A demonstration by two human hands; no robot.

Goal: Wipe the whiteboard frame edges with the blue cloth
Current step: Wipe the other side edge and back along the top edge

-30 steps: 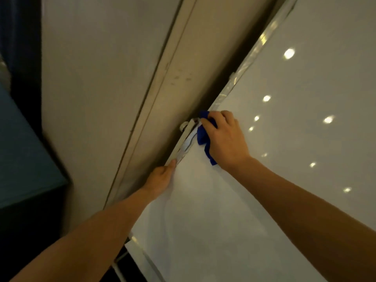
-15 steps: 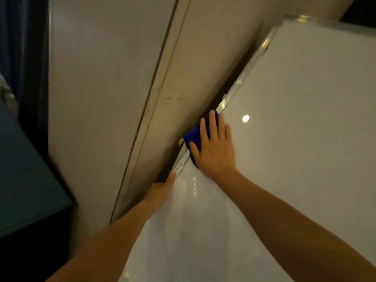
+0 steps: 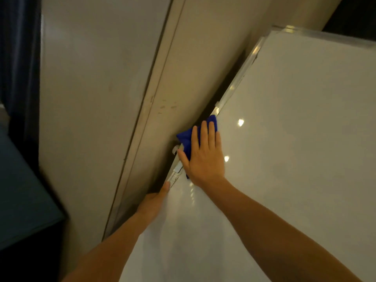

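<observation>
The whiteboard [image 3: 284, 139] fills the right of the head view, glossy white with ceiling lights mirrored in it. Its silver left frame edge [image 3: 237, 82] runs diagonally up to the top corner. My right hand [image 3: 203, 155] lies flat with fingers stretched, pressing the blue cloth [image 3: 186, 137] against that edge next to a small metal bracket [image 3: 176, 149]. Just below, my left hand [image 3: 156, 200] grips the same edge, its fingers hidden behind the board.
A beige wall [image 3: 91, 98] with a vertical trim strip [image 3: 154, 98] stands close behind the board. A dark blue curtain [image 3: 18, 58] hangs at far left, above a teal surface [image 3: 20, 190].
My right hand went from bunching the cloth to lying flat on it. The view has tilted upward, so the board's top corner now shows. My left hand keeps its grip.
</observation>
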